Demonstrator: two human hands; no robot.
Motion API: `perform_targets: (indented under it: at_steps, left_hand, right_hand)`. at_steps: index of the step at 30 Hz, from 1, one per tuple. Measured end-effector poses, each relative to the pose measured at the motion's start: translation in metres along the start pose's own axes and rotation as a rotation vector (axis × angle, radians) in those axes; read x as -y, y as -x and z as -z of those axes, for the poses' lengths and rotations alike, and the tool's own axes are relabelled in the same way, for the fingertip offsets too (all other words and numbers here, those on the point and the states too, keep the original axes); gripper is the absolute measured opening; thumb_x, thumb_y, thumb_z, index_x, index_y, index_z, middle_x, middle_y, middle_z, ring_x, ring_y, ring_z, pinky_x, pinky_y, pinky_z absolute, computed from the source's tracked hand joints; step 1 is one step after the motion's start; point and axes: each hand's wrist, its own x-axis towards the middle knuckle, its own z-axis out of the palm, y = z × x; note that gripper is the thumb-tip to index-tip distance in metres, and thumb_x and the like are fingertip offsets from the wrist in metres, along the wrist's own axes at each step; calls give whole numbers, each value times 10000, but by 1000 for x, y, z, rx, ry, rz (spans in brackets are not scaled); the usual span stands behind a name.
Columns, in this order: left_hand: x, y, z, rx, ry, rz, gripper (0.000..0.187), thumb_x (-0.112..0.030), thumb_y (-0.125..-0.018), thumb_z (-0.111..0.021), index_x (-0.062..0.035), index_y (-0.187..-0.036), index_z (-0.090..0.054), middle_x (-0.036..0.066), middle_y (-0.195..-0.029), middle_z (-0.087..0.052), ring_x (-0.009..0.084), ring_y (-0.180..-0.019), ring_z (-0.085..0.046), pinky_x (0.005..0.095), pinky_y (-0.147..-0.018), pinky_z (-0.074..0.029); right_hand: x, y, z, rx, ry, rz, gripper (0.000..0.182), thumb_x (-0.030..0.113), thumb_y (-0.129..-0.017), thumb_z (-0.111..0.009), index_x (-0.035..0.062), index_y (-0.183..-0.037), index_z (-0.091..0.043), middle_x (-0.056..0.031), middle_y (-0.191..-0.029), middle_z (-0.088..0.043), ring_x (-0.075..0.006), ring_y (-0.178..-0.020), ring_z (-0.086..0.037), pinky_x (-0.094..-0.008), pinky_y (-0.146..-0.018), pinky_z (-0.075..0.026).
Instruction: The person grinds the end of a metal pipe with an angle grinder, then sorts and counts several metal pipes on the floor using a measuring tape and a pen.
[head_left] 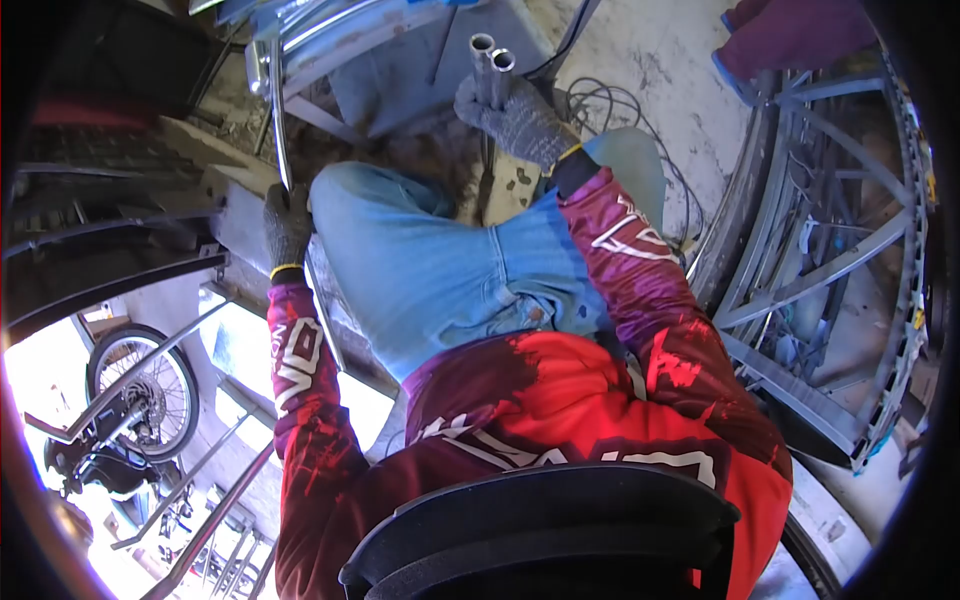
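My right hand (515, 122), in a grey knit glove with a yellow cuff band, is closed around two short metal tubes (490, 75). They stand side by side, their open round ends facing up toward me. Beside my left knee, my left hand (288, 225) wears a matching glove and is closed on a long, thin shiny metal tube (279, 125). This tube runs up past the blue-grey metal piece (390, 75) in front of me. The fingers of that hand show only in part.
Black cable (625, 100) lies coiled on the floor ahead. A welded metal frame (830, 270) stands on my right, with a maroon cloth (795, 35) above it. To the left are metal bars (120, 290) and a motorcycle wheel (145, 390). A dark cap brim (540, 530) crosses the bottom.
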Motion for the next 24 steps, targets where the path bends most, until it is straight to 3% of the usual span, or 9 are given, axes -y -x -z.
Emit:
perform_targets:
  at_steps: [3, 5, 7, 10, 12, 16, 19, 21, 24]
  left_hand:
    - [1, 2, -2, -120, 16, -84, 335, -302, -906, -667, 5, -1019, -599, 202, -845, -622, 354, -778, -598, 437, -688, -468]
    - [-1, 3, 3, -159, 8, -109, 363, -288, -879, -710, -18, -1105, -619, 182, -902, -652, 345, -824, -620, 413, -735, -496]
    - [-76, 16, 37, -457, -643, -203, 442, -285, -901, -707, -6, -1221, -583, 207, -1056, -662, 290, -886, -650, 396, -790, -524]
    - [-139, 20, 35, -544, -166, -276, 400, -216, -906, -711, -13, -1227, -589, 199, -1115, -646, 279, -940, -662, 383, -827, -529]
    - [-177, 10, 11, -127, 463, -408, 378, -226, -876, -750, -4, -1154, -620, 144, -1005, -660, 254, -901, -662, 386, -803, -542]
    - [-231, 7, -52, 301, 533, -632, 392, -179, -824, -767, 2, -1130, -601, 161, -981, -653, 330, -893, -663, 395, -806, -541]
    - [-229, 11, -79, 289, 492, -632, 280, -116, -869, -695, -32, -1121, -609, 154, -1001, -654, 319, -880, -649, 383, -829, -521]
    - [-236, 9, -75, 357, 541, -658, 236, -98, -896, -653, -22, -1117, -617, 150, -1007, -663, 279, -865, -643, 371, -828, -513]
    - [-243, 9, -66, 513, 578, -618, 201, -87, -921, -611, -5, -1104, -628, 141, -978, -672, 225, -846, -625, 356, -816, -503]
  right_hand:
    - [10, 3, -2, -68, 85, 88, 183, 173, -913, -716, 33, -1019, -664, -49, -912, -678, -162, -862, -630, -346, -809, -514]
    - [8, 5, 2, -68, 140, -62, 274, 262, -911, -711, 41, -1068, -668, -139, -948, -707, -224, -893, -685, -391, -810, -532]
    - [28, 12, 5, -101, 178, -68, 269, 255, -908, -713, 40, -1065, -673, -140, -951, -708, -226, -895, -689, -389, -812, -535]
    - [46, 20, 9, -122, 196, -94, 257, 249, -908, -709, 35, -1049, -682, -140, -940, -710, -235, -878, -695, -391, -804, -542]
    - [62, 22, 8, -65, 324, -105, 249, 264, -933, -671, 31, -1015, -697, -145, -909, -718, -265, -833, -705, -407, -776, -550]
    - [-33, 19, 1, 39, 527, 94, 279, 136, -884, -689, 23, -1130, -621, -110, -1050, -675, -214, -915, -662, -375, -799, -542]
    - [-3, 30, 2, 53, 326, 92, 306, -54, -876, -600, 41, -1167, -579, -86, -1115, -635, -186, -962, -631, -346, -833, -530]
    - [-98, 15, -7, 96, 304, -61, 290, -68, -892, -547, 58, -1151, -585, -84, -1089, -637, -185, -958, -631, -344, -822, -531]
    - [-78, 26, 0, 176, 848, 234, 369, 149, -849, -616, -10, -1181, -588, -177, -1047, -672, -307, -903, -663, -431, -794, -519]
